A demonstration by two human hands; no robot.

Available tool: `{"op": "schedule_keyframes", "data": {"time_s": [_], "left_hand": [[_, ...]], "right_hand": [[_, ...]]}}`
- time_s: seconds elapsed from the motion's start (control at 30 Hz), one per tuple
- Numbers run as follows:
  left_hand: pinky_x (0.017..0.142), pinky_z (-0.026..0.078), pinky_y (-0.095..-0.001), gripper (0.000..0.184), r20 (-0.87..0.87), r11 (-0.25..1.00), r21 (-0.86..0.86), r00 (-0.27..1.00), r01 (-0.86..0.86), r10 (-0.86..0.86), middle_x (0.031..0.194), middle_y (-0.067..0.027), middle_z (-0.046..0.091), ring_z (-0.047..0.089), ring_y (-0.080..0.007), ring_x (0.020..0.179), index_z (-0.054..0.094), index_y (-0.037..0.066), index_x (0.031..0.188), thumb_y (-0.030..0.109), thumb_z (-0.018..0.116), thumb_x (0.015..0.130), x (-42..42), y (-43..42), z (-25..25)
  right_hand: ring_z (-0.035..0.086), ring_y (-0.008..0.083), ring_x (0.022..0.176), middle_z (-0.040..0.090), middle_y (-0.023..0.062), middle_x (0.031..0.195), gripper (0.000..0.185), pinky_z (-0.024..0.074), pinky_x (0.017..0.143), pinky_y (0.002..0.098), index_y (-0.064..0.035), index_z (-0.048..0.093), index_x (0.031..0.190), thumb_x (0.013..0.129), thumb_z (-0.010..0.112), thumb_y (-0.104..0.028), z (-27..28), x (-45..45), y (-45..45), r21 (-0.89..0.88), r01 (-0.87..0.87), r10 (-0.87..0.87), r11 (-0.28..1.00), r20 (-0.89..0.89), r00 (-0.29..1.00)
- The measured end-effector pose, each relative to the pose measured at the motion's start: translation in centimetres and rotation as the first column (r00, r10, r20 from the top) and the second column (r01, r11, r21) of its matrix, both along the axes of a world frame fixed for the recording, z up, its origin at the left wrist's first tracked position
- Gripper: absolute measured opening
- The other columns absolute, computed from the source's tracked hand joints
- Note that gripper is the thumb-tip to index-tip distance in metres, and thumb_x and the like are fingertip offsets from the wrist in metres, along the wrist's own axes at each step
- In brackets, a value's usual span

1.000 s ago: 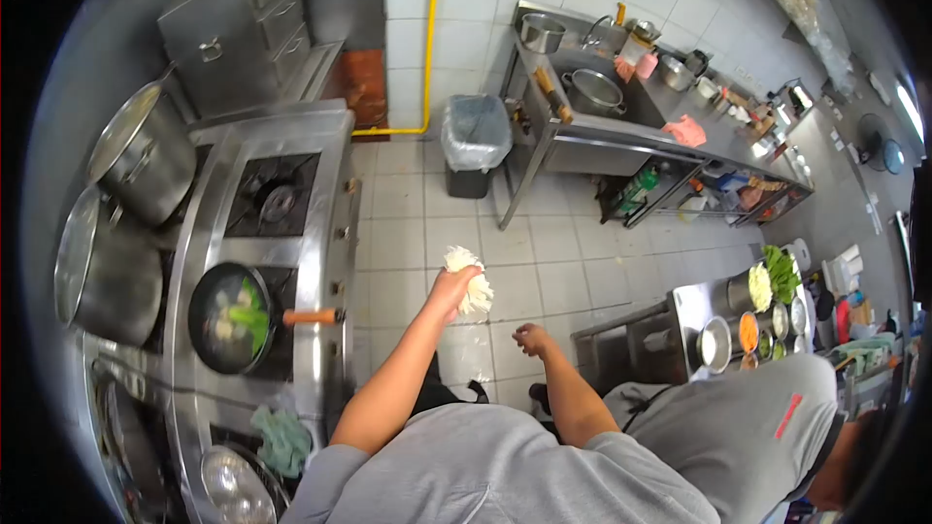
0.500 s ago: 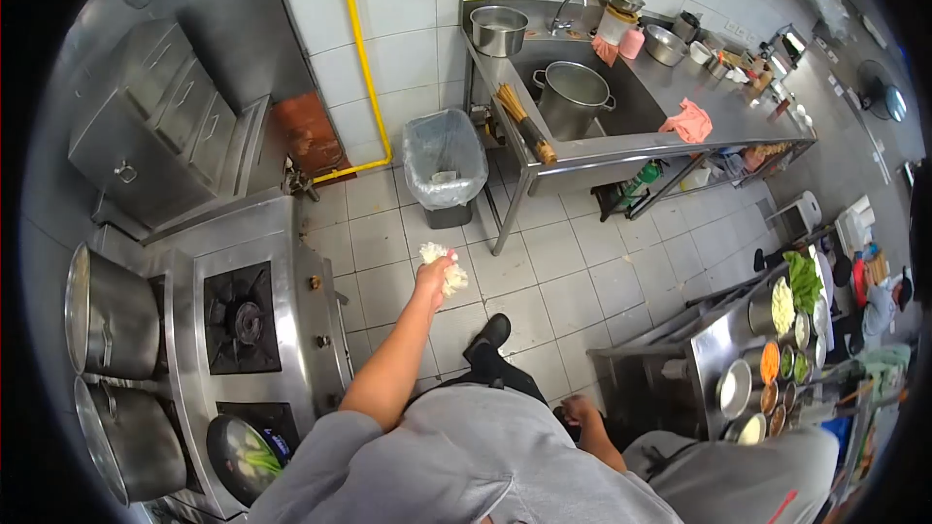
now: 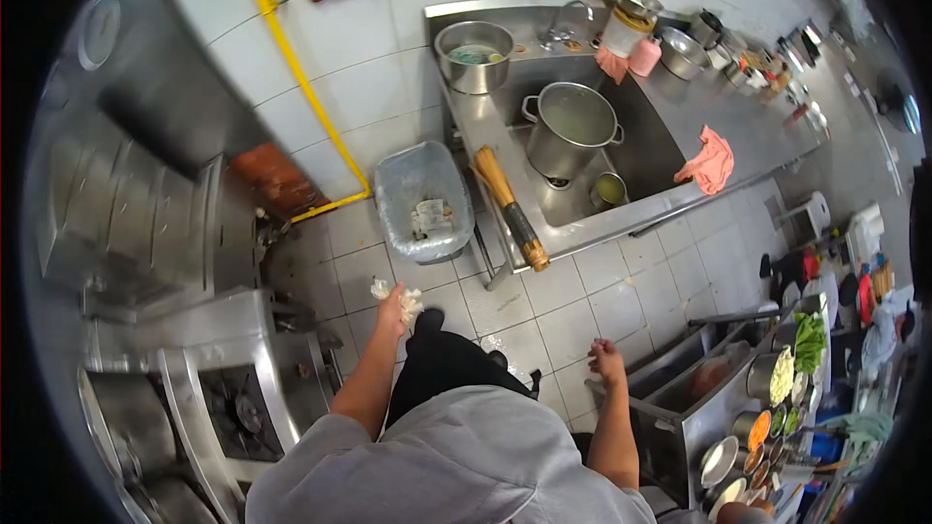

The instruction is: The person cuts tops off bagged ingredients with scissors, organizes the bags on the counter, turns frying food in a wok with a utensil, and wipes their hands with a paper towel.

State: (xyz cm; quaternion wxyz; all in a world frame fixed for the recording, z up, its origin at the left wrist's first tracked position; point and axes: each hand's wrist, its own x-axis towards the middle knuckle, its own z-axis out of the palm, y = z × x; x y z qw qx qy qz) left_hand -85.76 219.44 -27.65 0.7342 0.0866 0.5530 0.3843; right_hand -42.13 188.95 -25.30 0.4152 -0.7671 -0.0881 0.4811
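Observation:
My left hand (image 3: 390, 313) is closed around a crumpled white wad (image 3: 411, 306), perhaps paper or tissue; parts of it stick out on both sides of the fingers. Just beyond that hand stands a rubbish bin with a clear liner (image 3: 388, 223), some crumpled waste lying at its bottom. The wad is outside the bin, on my side of it. Out to the right, my right hand (image 3: 607, 361) hangs over the floor with loosely curled fingers, and I see nothing in it.
Ahead is a steel sink (image 3: 652, 136) holding a large pot (image 3: 573, 121); a bamboo brush (image 3: 510, 209) lies on its edge. The stove (image 3: 180, 398) is at left. At right, a prep counter (image 3: 694, 427) carries several food containers. A yellow pipe (image 3: 316, 107) runs down the wall.
I have moved closer to the bin and sink. My left hand, still holding the white wad, has shifted left and lower in view. My right hand has swung forward from beside my body.

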Motion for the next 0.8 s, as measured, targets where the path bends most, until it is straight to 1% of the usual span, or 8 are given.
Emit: {"op": "schedule_keyframes", "data": {"time_s": [0.13,0.27,0.33,0.4,0.53,0.6,0.67,0.8], "left_hand": [[0.067,0.055,-0.0378,0.021,0.077,0.988,0.062,0.986,0.143,-0.147,0.088,-0.0069,0.065,0.064,-0.0234,0.076,0.058,0.009,0.098,0.025,0.061,0.084,2.0,10.7,-6.9],[0.072,0.055,-0.0398,0.022,0.214,0.956,0.067,0.931,0.287,-0.295,0.088,-0.0087,0.065,0.065,-0.0259,0.081,0.060,0.006,0.095,0.023,0.064,0.081,4.8,21.8,-10.2],[0.077,0.055,-0.0404,0.024,0.141,0.955,-0.049,0.948,0.294,-0.285,0.093,-0.0102,0.066,0.065,-0.0279,0.087,0.061,0.004,0.098,0.023,0.061,0.082,6.7,26.4,-10.4],[0.080,0.054,-0.0423,0.033,0.043,0.941,-0.011,0.941,0.338,-0.337,0.099,-0.0113,0.065,0.064,-0.0299,0.090,0.060,0.002,0.108,0.026,0.060,0.085,7.0,31.0,-14.0],[0.077,0.052,-0.0505,0.053,-0.076,0.899,0.006,0.897,0.438,-0.436,0.116,-0.0133,0.060,0.061,-0.0342,0.097,0.051,0.002,0.126,0.032,0.066,0.085,9.8,35.9,-12.4],[0.076,0.052,-0.0510,0.060,-0.388,0.823,-0.211,0.727,0.528,-0.566,0.115,-0.0101,0.060,0.060,-0.0362,0.098,0.050,0.012,0.129,0.047,0.066,0.084,11.4,37.3,-9.8],[0.081,0.046,-0.0573,0.055,-0.620,0.775,-0.365,0.487,0.515,-0.616,0.116,-0.0112,0.059,0.055,-0.0398,0.105,0.052,0.014,0.128,0.044,0.065,0.085,12.2,39.4,-11.2],[0.084,0.040,-0.0616,0.046,-0.635,0.691,-0.280,0.411,0.666,-0.654,0.122,-0.0131,0.057,0.051,-0.0422,0.109,0.059,0.013,0.120,0.041,0.067,0.084,12.3,40.5,-13.9]], "right_hand": [[0.053,0.0116,0.056,0.062,0.0049,0.084,0.033,0.0452,0.051,0.0262,-0.0097,0.054,0.119,0.091,0.060,-0.025,3.2,-1.2,3.6,0.014,0.127,-0.128,0.992,0.059,0.990],[0.056,0.0141,0.057,0.062,0.0050,0.078,0.030,0.0460,0.049,0.0281,-0.0103,0.058,0.114,0.089,0.060,-0.027,0.6,-6.4,0.2,-0.133,0.306,-0.298,0.943,0.077,0.951],[0.057,0.0151,0.055,0.063,0.0055,0.079,0.031,0.0472,0.047,0.0294,-0.0090,0.059,0.112,0.088,0.061,-0.029,-1.9,-10.3,-3.4,-0.309,0.346,-0.366,0.886,-0.006,0.931],[0.058,0.0153,0.056,0.064,0.0056,0.080,0.034,0.0489,0.048,0.0303,-0.0083,0.059,0.114,0.087,0.062,-0.029,-0.1,-15.2,-5.1,-0.433,0.385,-0.429,0.815,-0.006,0.903],[0.059,0.0153,0.059,0.065,0.0066,0.084,0.041,0.0506,0.052,0.0319,-0.0082,0.056,0.119,0.086,0.064,-0.030,4.0,-22.4,-6.7,-0.555,0.493,-0.614,0.670,-0.041,0.788],[0.059,0.0150,0.061,0.065,0.0067,0.086,0.041,0.0505,0.052,0.0314,-0.0085,0.055,0.120,0.086,0.064,-0.030,5.0,-24.9,-7.3,-0.560,0.548,-0.670,0.622,-0.018,0.742],[0.059,0.0149,0.060,0.065,0.0065,0.086,0.042,0.0502,0.052,0.0310,-0.0088,0.054,0.121,0.086,0.064,-0.030,5.1,-27.2,-7.8,-0.564,0.593,-0.719,0.575,-0.002,0.695],[0.059,0.0147,0.060,0.065,0.0059,0.085,0.041,0.0499,0.052,0.0300,-0.0090,0.054,0.121,0.087,0.064,-0.030,5.4,-30.2,-7.3,-0.507,0.663,-0.778,0.551,-0.024,0.628]]}}
